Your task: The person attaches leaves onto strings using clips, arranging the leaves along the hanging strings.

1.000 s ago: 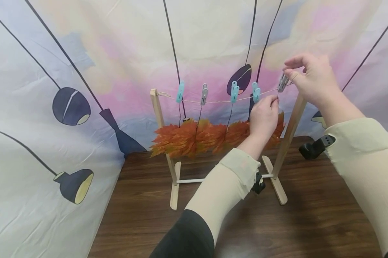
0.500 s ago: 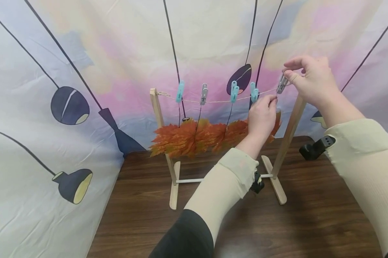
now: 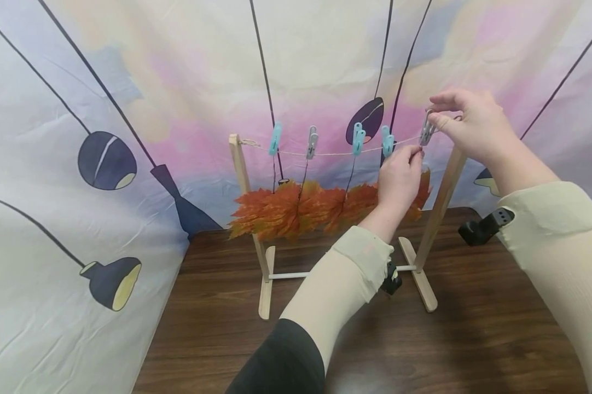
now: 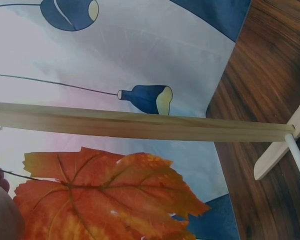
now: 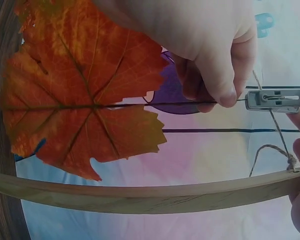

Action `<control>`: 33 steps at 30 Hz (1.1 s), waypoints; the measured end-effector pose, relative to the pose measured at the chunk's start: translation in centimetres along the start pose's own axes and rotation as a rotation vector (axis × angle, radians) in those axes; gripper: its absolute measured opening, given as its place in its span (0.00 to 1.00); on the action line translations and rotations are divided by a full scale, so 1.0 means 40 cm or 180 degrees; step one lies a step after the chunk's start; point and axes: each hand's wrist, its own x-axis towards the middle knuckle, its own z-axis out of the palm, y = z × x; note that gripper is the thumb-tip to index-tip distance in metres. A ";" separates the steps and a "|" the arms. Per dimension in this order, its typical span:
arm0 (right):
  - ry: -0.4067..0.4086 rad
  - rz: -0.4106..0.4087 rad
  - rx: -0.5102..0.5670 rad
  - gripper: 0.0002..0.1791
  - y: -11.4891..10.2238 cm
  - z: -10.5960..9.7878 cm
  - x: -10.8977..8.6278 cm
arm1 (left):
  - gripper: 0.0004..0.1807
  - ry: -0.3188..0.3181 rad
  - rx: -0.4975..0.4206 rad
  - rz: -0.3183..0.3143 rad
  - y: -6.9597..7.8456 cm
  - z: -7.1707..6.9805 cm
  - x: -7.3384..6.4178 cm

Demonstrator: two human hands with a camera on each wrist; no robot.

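In the head view my left hand pinches the thin dark stem of an orange artificial maple leaf just below the line. My right hand pinches a grey clothespin by its upper end, near the right end of the string. The right wrist view shows the clothespin at the string, its tip close to the leaf stem and the left fingertips. Whether it clamps the stem cannot be told. The same leaf fills the lower part of the left wrist view.
Blue clothespins and another grey clothespin hold several orange leaves along the string. A wooden rack, with a left post and right post, stands on the dark wood table. Behind hangs a lamp-patterned cloth.
My right hand and the grey clothespin have shifted slightly left and down, toward the left fingertips. My left hand has moved slightly left, still pinching the stem.
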 end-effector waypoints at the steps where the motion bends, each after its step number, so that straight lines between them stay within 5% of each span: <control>1: -0.0013 0.0002 -0.0004 0.29 0.000 0.000 0.000 | 0.11 -0.0016 -0.0034 -0.0021 -0.002 0.000 -0.002; 5: -0.0041 -0.0045 0.0059 0.29 0.005 0.003 0.001 | 0.12 -0.0102 -0.0175 -0.0049 -0.011 -0.003 -0.015; 13: 0.0048 0.0202 0.0274 0.30 0.032 -0.006 -0.008 | 0.14 0.0016 -0.0253 0.0303 -0.032 -0.011 -0.050; 24: 0.0528 0.0464 0.0580 0.26 0.083 -0.046 -0.035 | 0.15 0.0255 -0.0140 0.0876 -0.055 -0.017 -0.088; 33: 0.1010 0.0530 0.0826 0.25 0.137 -0.040 -0.050 | 0.17 0.0514 -0.0233 0.1052 -0.089 -0.018 -0.108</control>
